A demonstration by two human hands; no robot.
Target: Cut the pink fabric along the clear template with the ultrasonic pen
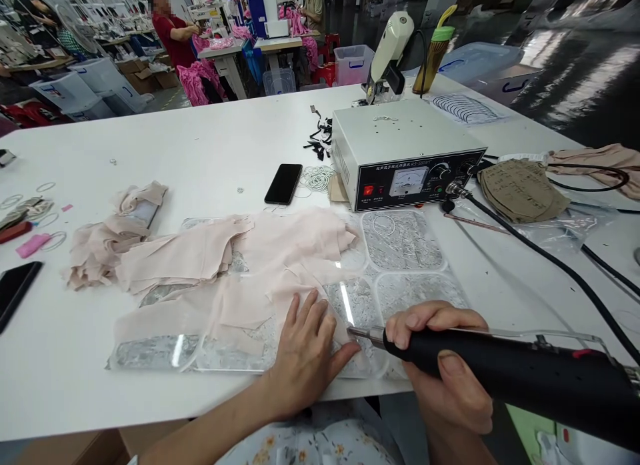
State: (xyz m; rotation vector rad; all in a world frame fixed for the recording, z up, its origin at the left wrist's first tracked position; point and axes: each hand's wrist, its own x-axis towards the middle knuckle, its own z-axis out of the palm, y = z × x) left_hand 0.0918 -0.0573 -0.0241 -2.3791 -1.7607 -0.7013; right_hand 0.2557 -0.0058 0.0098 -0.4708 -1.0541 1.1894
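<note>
My left hand (307, 355) lies flat on a pale pink fabric piece (295, 285), fingers stretched and thumb out to the right. Closed around a black handheld ultrasonic welder (500, 368) is my right hand (450, 378). The welder's metal tip points left and meets the fabric's edge beside my left fingers, or sits just over it; I cannot tell which. More pale pink pieces (175, 258) overlap to the left. Under them is a clear plastic sheet (410, 241) with grey mottled panels.
A welder control box (410, 158) stands behind the sheet, its black cable (550, 265) curving down the right side. A phone (283, 183) lies left of the box. Brown templates (523, 190) rest at right, another phone (17, 291) at far left. People work at sewing machines beyond.
</note>
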